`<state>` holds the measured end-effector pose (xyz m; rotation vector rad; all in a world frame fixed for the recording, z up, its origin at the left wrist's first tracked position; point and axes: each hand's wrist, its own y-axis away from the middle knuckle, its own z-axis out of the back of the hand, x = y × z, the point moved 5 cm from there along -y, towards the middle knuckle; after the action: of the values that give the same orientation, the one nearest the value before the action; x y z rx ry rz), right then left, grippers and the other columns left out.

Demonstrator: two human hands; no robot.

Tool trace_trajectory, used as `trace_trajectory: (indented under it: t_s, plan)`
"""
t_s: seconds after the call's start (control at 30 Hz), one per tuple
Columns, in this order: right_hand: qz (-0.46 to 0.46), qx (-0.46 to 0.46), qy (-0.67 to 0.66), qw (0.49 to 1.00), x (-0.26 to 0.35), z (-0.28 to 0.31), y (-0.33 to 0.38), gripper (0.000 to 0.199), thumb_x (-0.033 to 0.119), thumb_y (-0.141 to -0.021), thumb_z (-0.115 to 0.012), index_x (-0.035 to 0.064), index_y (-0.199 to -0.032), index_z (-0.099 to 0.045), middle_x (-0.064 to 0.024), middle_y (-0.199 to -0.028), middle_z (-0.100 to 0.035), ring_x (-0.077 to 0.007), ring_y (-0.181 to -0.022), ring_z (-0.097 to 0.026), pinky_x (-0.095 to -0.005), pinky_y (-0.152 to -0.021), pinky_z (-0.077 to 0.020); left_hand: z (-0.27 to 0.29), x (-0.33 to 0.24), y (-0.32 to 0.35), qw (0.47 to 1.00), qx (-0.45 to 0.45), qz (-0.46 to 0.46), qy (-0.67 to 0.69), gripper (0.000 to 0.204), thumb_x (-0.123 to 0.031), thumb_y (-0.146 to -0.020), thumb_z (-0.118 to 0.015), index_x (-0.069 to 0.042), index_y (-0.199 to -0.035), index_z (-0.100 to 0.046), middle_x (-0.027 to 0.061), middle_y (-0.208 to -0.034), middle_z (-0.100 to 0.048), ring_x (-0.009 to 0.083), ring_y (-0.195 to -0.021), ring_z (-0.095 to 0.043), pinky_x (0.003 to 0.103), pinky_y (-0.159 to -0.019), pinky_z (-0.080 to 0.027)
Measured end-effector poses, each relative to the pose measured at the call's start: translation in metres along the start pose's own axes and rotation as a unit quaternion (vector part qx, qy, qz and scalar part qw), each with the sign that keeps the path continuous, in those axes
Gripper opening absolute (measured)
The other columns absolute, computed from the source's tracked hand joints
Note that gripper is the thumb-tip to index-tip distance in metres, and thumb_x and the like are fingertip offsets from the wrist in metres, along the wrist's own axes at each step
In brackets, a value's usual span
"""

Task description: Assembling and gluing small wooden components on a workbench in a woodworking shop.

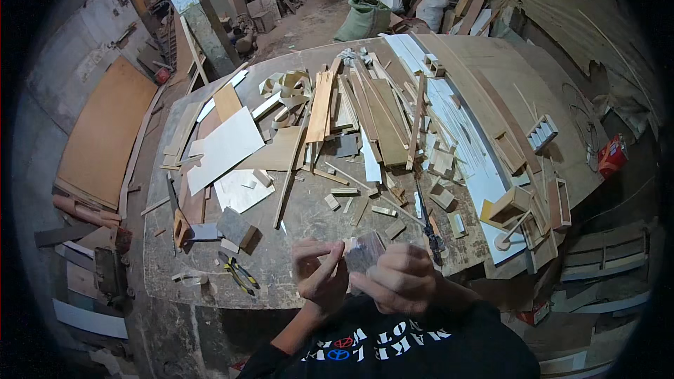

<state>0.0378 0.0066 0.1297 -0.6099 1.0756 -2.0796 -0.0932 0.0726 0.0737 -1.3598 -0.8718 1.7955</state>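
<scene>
Close to my chest, at the near edge of the workbench, both hands are raised together. My right hand (399,277) grips a dark grey-brown flat piece (364,253), thumb and curled fingers on its right side; its exact kind is unclear. The fingers of my left hand (320,272) are bent in a pinch beside that piece's left edge. A tiny pale bit (353,242) shows by the left fingertips; whether they hold it is hard to make out. Pliers with yellow and black handles (239,274) lie left of my hands, and a grey block (236,229) lies beyond them.
A handsaw (180,228) lies at the bench's left. White boards (228,147), long wood strips (365,109) and curled shavings (288,88) cover the middle. Small wooden boxes (511,205) and a long white panel (456,126) are on the right. Sacks (365,10) stand behind the workbench (295,203).
</scene>
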Motion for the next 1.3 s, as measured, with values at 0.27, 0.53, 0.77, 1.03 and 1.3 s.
trace_trajectory:
  t_s: [0.27, 0.53, 0.77, 1.03, 1.3]
  plan:
    - [-0.103, -0.042, 0.025, 0.993, -0.014, 0.006, 0.003, 0.024, 0.008, -0.071, -0.067, 0.0048, -0.095, -0.067, 0.0, -0.084, -0.048, -0.0144, -0.075, -0.051, -0.0266, -0.061, -0.0447, -0.001, 0.0, 0.002, 1.0, -0.012, 0.004, 0.002, 0.043, 0.013, -0.061, -0.071, -0.005, -0.099, -0.067, 0.0076, -0.092, -0.055, 0.0208, -0.079, -0.05, 0.031, -0.064, -0.042]
    - [-0.048, -0.094, 0.009, 0.994, -0.007, 0.011, 0.005, 0.031, 0.005, -0.068, -0.068, 0.0051, -0.098, -0.065, -0.0002, -0.084, -0.05, -0.014, -0.072, -0.052, -0.0262, -0.059, -0.0447, -0.003, 0.003, 0.003, 1.0, -0.019, 0.014, 0.003, 0.04, 0.012, -0.062, -0.071, -0.005, -0.098, -0.067, 0.0079, -0.09, -0.054, 0.0205, -0.077, -0.05, 0.031, -0.061, -0.041]
    - [-0.005, -0.05, 0.015, 0.999, 0.0, 0.007, 0.004, 0.025, 0.005, -0.067, -0.069, 0.0084, -0.092, -0.067, 0.0019, -0.082, -0.051, -0.0127, -0.072, -0.052, -0.0265, -0.061, -0.0422, -0.001, 0.005, 0.002, 1.0, -0.009, 0.016, -0.003, 0.038, 0.012, -0.063, -0.071, -0.005, -0.097, -0.067, 0.0082, -0.091, -0.054, 0.0202, -0.076, -0.05, 0.03, -0.06, -0.041]
    - [-0.058, -0.053, 0.029, 0.997, -0.01, 0.009, -0.002, 0.031, 0.008, -0.065, -0.069, 0.0076, -0.095, -0.067, 0.0013, -0.082, -0.052, -0.0137, -0.077, -0.051, -0.0284, -0.062, -0.0391, -0.002, -0.003, -0.004, 1.0, 0.003, 0.003, 0.014, 0.041, 0.013, -0.063, -0.07, -0.004, -0.099, -0.066, 0.0083, -0.091, -0.055, 0.0203, -0.076, -0.051, 0.03, -0.061, -0.041]
    - [-0.091, -0.06, 0.034, 0.993, -0.012, 0.014, 0.001, 0.036, 0.001, -0.063, -0.068, 0.0085, -0.098, -0.065, 0.0009, -0.086, -0.051, -0.0165, -0.075, -0.05, -0.0294, -0.062, -0.0396, -0.004, -0.003, -0.002, 1.0, 0.003, 0.013, 0.006, 0.043, 0.013, -0.061, -0.07, -0.004, -0.1, -0.066, 0.0084, -0.09, -0.054, 0.0207, -0.077, -0.052, 0.031, -0.063, -0.042]
